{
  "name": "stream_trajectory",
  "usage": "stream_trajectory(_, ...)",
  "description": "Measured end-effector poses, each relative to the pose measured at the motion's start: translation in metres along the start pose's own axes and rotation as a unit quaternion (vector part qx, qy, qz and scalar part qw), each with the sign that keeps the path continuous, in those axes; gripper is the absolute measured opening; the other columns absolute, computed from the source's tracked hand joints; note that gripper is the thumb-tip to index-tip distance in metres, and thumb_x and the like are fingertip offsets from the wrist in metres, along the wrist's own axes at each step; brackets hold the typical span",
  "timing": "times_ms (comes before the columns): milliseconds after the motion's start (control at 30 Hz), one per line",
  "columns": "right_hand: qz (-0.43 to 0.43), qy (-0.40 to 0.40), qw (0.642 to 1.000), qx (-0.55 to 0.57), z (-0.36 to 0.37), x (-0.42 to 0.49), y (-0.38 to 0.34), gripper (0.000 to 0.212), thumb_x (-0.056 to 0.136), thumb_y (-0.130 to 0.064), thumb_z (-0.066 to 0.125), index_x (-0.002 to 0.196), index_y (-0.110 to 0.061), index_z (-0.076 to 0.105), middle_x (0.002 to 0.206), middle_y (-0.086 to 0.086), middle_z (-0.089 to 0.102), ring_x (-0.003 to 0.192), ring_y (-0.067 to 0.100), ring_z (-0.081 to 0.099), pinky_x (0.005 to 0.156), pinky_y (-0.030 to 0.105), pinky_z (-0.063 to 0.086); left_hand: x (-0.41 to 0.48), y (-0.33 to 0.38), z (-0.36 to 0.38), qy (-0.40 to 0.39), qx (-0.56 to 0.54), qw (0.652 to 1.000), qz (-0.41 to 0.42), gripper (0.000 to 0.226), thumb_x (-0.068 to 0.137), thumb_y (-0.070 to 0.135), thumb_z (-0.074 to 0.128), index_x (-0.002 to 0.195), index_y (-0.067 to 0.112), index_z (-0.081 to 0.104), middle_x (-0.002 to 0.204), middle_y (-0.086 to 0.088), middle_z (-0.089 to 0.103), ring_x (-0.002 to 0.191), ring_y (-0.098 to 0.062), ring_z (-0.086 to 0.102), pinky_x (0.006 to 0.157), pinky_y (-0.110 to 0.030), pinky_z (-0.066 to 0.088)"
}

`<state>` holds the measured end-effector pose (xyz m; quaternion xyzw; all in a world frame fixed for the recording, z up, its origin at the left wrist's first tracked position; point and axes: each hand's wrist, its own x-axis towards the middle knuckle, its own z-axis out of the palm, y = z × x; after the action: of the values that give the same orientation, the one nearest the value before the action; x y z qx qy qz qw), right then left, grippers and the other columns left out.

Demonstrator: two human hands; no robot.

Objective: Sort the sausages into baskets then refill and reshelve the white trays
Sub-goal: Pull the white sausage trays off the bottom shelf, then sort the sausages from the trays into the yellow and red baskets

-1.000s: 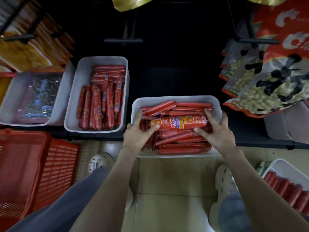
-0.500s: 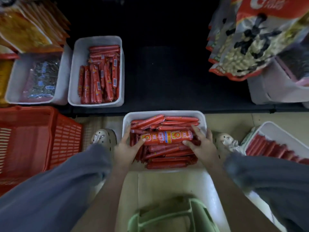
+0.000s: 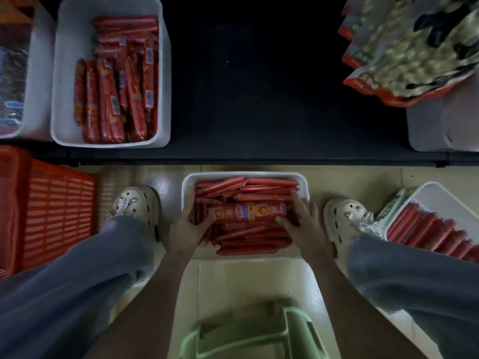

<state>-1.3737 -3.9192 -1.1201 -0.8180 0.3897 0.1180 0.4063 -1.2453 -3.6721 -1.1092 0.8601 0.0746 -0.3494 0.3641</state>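
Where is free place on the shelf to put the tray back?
The dark shelf is bare between the white tray of sausages at left and the hanging snack bags at right. The floor is crowded: red basket, shoes, another tray.

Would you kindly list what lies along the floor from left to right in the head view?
red basket → left shoe → left hand → right hand → right shoe → white tray at the right edge
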Motion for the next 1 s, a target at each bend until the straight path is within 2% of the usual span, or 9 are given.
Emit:
stream_trajectory(67, 0.009, 0.014, 1.000, -0.008, -0.011, 0.011, 0.004, 0.085, 0.078, -0.048, 0.071, 0.147, -0.047, 0.020, 0.146, 0.009, 0.024, 0.134, 0.033, 0.034, 0.104, 0.048, 0.039, 0.008, 0.014, 0.013, -0.008, 0.011, 1.000, 0.003, 0.087, 0.078, 0.055, 0.070, 0.148, 0.048, 0.019, 0.115, 0.010, 0.064, 0.106, -0.014, 0.060, 0.091, -0.026, 0.046)
stream_trajectory(167, 0.082, 0.008, 0.993, -0.087, -0.025, 0.018, 0.003, 0.094, 0.079, -0.059, 0.063, 0.150, -0.044, 0.003, 0.158, 0.016, -0.003, 0.144, 0.038, 0.005, 0.114, 0.052, 0.015, 0.012, 0.033, 0.031, -0.048, 0.056, 0.997, 0.033, 0.100, 0.078, 0.057, 0.068, 0.148, 0.048, -0.002, 0.123, -0.003, 0.059, 0.110, -0.024, 0.058, 0.096, -0.039, 0.047)
stream_trajectory(233, 0.069, 0.017, 0.986, -0.154, -0.029, 0.013, -0.008, 0.096, 0.082, -0.064, 0.054, 0.150, -0.038, -0.008, 0.159, 0.013, -0.006, 0.146, 0.032, -0.003, 0.117, 0.051, 0.005, 0.005, 0.043, 0.040, -0.058, 0.090, 0.993, 0.045, 0.102, 0.079, 0.058, 0.066, 0.150, 0.041, -0.005, 0.129, -0.006, 0.048, 0.115, -0.025, 0.052, 0.097, -0.045, 0.045)
stream_trajectory(333, -0.001, 0.034, 0.984, -0.173, -0.023, -0.004, -0.046, 0.088, 0.088, -0.050, 0.056, 0.153, -0.027, 0.001, 0.158, 0.013, 0.011, 0.145, 0.031, 0.009, 0.115, 0.050, 0.010, -0.011, 0.063, 0.040, -0.008, 0.161, 0.985, 0.056, 0.090, 0.086, 0.055, 0.058, 0.152, 0.033, 0.002, 0.153, -0.018, 0.020, 0.136, -0.040, 0.031, 0.105, -0.053, 0.034)
stream_trajectory(400, -0.056, 0.054, 0.984, -0.161, -0.015, -0.015, -0.079, 0.087, 0.085, -0.034, 0.064, 0.152, -0.017, 0.012, 0.152, 0.016, 0.027, 0.139, 0.035, 0.025, 0.111, 0.053, 0.021, -0.021, 0.078, 0.027, 0.034, 0.162, 0.984, 0.073, 0.082, 0.090, 0.049, 0.056, 0.152, 0.029, 0.006, 0.157, -0.019, 0.008, 0.142, -0.039, 0.019, 0.109, -0.051, 0.028)
stream_trajectory(467, -0.121, 0.047, 0.978, -0.164, -0.005, -0.024, -0.118, 0.086, 0.082, -0.021, 0.063, 0.152, -0.015, 0.013, 0.151, 0.014, 0.028, 0.137, 0.034, 0.028, 0.110, 0.050, 0.024, -0.030, 0.090, 0.004, 0.081, 0.171, 0.976, 0.111, 0.081, 0.092, 0.043, 0.054, 0.154, 0.023, 0.006, 0.159, -0.017, 0.005, 0.144, -0.036, 0.014, 0.114, -0.045, 0.023)
stream_trajectory(733, -0.338, -0.054, 0.922, -0.180, 0.057, -0.037, -0.280, 0.077, 0.088, -0.006, 0.049, 0.152, -0.018, 0.007, 0.157, 0.002, 0.015, 0.143, 0.021, 0.013, 0.115, 0.034, 0.012, -0.043, 0.077, -0.126, 0.280, 0.145, 0.939, 0.137, 0.079, 0.086, 0.022, 0.064, 0.151, 0.009, 0.022, 0.154, -0.026, 0.016, 0.139, -0.043, 0.022, 0.115, -0.048, 0.020)
stream_trajectory(867, -0.368, -0.126, 0.889, -0.242, 0.099, -0.023, -0.322, 0.076, 0.091, -0.005, 0.044, 0.153, -0.017, 0.002, 0.160, -0.001, 0.005, 0.146, 0.016, 0.003, 0.116, 0.033, 0.010, -0.020, 0.058, -0.168, 0.294, 0.175, 0.929, 0.143, 0.080, 0.083, 0.019, 0.066, 0.150, 0.010, 0.024, 0.153, -0.026, 0.021, 0.142, -0.041, 0.020, 0.114, -0.051, 0.021)
stream_trajectory(1000, -0.352, -0.124, 0.875, -0.309, 0.121, -0.012, -0.312, 0.082, 0.091, -0.009, 0.045, 0.152, -0.020, -0.009, 0.159, -0.008, -0.010, 0.145, 0.011, -0.014, 0.118, 0.037, 0.005, 0.005, 0.053, -0.176, 0.257, 0.228, 0.932, 0.116, 0.076, 0.091, 0.027, 0.054, 0.153, 0.020, 0.011, 0.159, -0.013, 0.008, 0.148, -0.029, 0.003, 0.118, -0.046, 0.005)
